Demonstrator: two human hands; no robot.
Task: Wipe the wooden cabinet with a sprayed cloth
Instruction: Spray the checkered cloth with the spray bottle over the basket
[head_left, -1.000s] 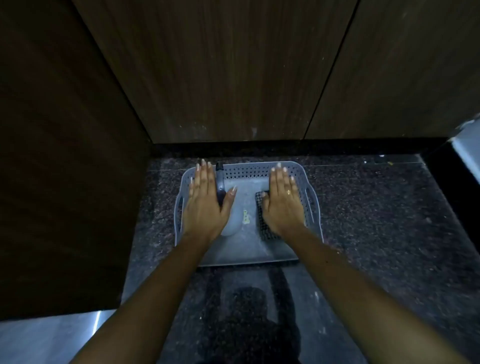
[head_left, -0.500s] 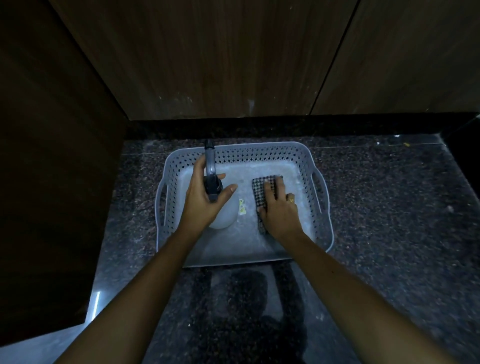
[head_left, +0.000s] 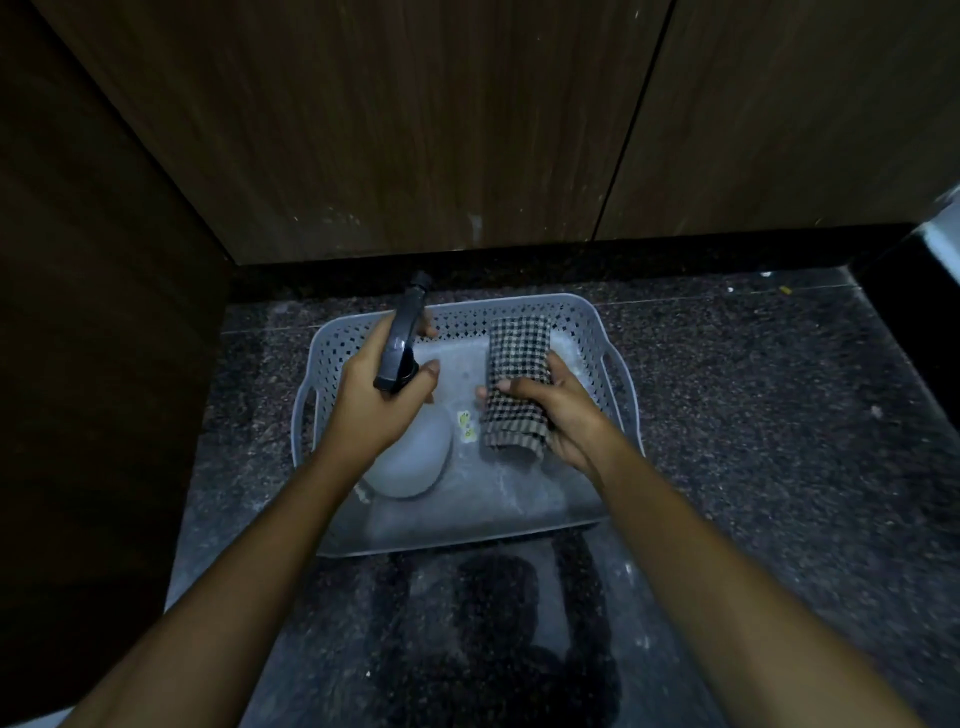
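Note:
A grey perforated basket (head_left: 587, 317) sits on the dark speckled floor below the wooden cabinet (head_left: 415, 130). My left hand (head_left: 369, 400) grips the neck of a spray bottle (head_left: 410, 457) with a pale round body and a black trigger head pointing away from me. My right hand (head_left: 566, 410) holds a folded black-and-white checked cloth (head_left: 517, 379) just above the basket's floor, thumb on top. Both hands are over the basket, a short gap between them.
A dark wooden panel (head_left: 93, 312) stands close on the left. A black plinth (head_left: 519, 265) runs under the cabinet doors. A dark block with a pale top (head_left: 935, 244) is at the far right. My shadow falls on the floor (head_left: 493, 623) in front.
My left hand closed around the spray bottle and raised it. My right hand took hold of the checked cloth and lifted it off the basket's floor. The view moved closer.

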